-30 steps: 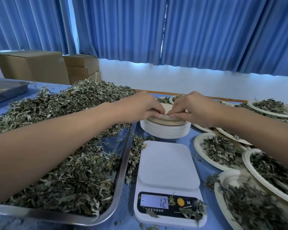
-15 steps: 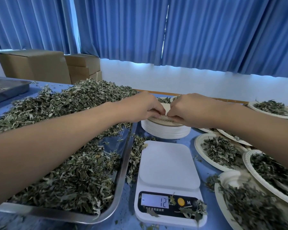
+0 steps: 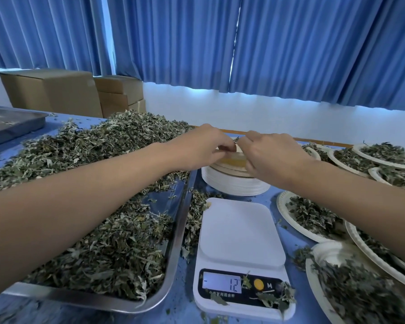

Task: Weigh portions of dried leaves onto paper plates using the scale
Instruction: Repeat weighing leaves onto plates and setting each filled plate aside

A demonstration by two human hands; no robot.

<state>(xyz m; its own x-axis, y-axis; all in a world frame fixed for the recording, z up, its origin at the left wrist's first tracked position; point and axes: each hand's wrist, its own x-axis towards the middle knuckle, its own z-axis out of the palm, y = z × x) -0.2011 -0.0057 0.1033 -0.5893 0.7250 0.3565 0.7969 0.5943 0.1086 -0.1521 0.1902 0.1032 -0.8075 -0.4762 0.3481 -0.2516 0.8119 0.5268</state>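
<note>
Behind the scale (image 3: 241, 235), the top plate (image 3: 233, 159) of the stack (image 3: 234, 185) is pinched by left hand (image 3: 204, 148) and right hand (image 3: 274, 155); two stuck plates may be lifted together, falsifying the reading. Dried leaves (image 3: 98, 242) are heaped left of it.

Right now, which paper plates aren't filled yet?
The stack of plates behind the scale, which the left hand and right hand pinch at the top. The plates on the right all carry leaves.
</note>
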